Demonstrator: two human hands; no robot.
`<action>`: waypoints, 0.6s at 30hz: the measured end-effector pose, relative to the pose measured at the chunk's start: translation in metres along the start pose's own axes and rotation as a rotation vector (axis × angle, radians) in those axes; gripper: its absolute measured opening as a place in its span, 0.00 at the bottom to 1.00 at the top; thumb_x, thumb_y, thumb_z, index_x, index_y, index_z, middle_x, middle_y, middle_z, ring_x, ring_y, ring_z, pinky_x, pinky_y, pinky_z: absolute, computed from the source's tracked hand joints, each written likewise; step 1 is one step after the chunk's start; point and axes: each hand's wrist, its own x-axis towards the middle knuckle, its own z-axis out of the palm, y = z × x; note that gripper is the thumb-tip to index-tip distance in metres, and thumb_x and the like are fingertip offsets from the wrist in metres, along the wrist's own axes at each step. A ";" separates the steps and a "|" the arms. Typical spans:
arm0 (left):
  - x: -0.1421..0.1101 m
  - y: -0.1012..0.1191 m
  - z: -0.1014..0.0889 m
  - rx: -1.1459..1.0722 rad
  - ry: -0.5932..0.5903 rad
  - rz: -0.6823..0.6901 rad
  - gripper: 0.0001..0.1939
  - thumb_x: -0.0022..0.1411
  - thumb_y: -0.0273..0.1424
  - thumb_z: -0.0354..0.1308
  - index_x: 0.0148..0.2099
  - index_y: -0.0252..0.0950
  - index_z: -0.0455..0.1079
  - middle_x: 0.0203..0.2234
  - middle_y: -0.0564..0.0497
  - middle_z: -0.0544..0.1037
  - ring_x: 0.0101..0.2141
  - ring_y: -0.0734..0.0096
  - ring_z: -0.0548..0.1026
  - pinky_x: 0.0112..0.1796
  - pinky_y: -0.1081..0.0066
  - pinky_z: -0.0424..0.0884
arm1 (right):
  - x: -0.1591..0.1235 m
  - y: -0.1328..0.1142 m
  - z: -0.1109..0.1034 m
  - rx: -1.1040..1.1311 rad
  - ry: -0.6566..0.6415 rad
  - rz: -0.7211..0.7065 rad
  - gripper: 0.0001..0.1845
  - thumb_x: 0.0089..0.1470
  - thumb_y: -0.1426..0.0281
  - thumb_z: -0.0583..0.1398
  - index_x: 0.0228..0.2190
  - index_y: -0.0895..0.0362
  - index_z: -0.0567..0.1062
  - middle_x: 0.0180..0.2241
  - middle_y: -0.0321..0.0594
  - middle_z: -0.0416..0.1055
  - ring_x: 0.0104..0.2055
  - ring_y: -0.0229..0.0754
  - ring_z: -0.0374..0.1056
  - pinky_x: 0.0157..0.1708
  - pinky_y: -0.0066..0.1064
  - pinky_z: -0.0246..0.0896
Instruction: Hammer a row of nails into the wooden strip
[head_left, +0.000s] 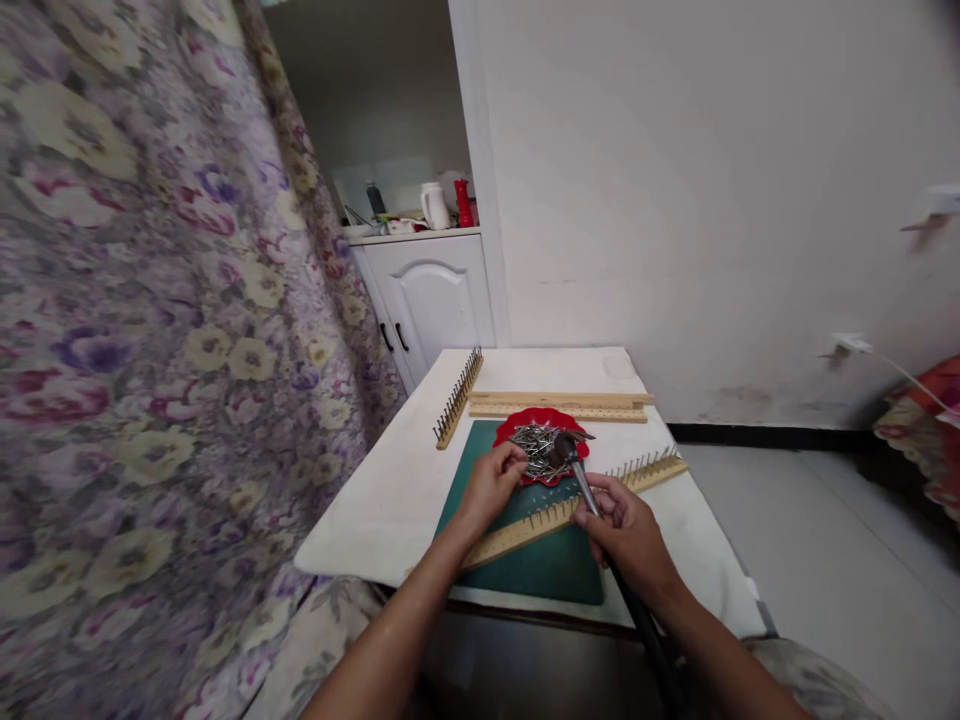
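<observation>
My right hand (628, 528) is wrapped round the shaft of a claw hammer (585, 488), whose dark head reaches over a red scalloped dish (504, 432). A heap of nails (536, 450) fills that dish. At its near left rim is my left hand (495, 485), fingers curled together in a pinch; whatever lies between the fingertips is hidden. Beneath both hands a wooden strip (517, 535) runs slantwise across a green mat (540, 575). Nails stand upright along its middle and right part, while the left part shows small holes.
On the white table (375, 510), another strip with upright nails (459, 398) lies at the back left. Bare wooden strips (559, 405) lie behind the dish. A floral curtain (187, 350) hangs on the left; a white cabinet (431, 300) and wall stand beyond.
</observation>
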 end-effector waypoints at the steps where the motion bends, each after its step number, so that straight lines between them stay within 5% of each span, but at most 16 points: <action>1: -0.006 0.004 0.004 -0.139 -0.001 -0.064 0.06 0.54 0.32 0.55 0.33 0.35 0.65 0.21 0.54 0.71 0.24 0.74 0.69 0.29 0.74 0.65 | 0.000 0.001 0.001 0.004 0.004 -0.005 0.23 0.45 0.67 0.64 0.44 0.56 0.66 0.24 0.29 0.68 0.12 0.27 0.56 0.10 0.20 0.51; 9: -0.049 0.030 0.043 -0.808 0.039 -0.311 0.16 0.46 0.37 0.64 0.31 0.32 0.64 0.29 0.51 0.75 0.16 0.87 0.60 0.18 0.81 0.56 | -0.002 0.002 0.007 0.034 0.025 -0.031 0.26 0.44 0.65 0.65 0.45 0.56 0.66 0.24 0.30 0.69 0.13 0.28 0.57 0.10 0.21 0.52; 14: -0.057 0.026 0.055 -0.850 0.078 -0.334 0.14 0.45 0.36 0.65 0.30 0.33 0.65 0.21 0.57 0.69 0.16 0.86 0.59 0.18 0.81 0.52 | -0.003 0.002 0.005 0.052 0.002 -0.047 0.23 0.45 0.67 0.64 0.45 0.56 0.66 0.24 0.29 0.68 0.12 0.28 0.56 0.11 0.20 0.50; 18: -0.060 0.021 0.051 -0.645 0.042 -0.299 0.13 0.47 0.36 0.63 0.30 0.34 0.66 0.16 0.59 0.65 0.17 0.82 0.60 0.21 0.79 0.54 | -0.004 0.002 0.005 0.026 0.020 -0.039 0.24 0.46 0.67 0.63 0.45 0.56 0.65 0.23 0.29 0.68 0.12 0.28 0.55 0.11 0.21 0.50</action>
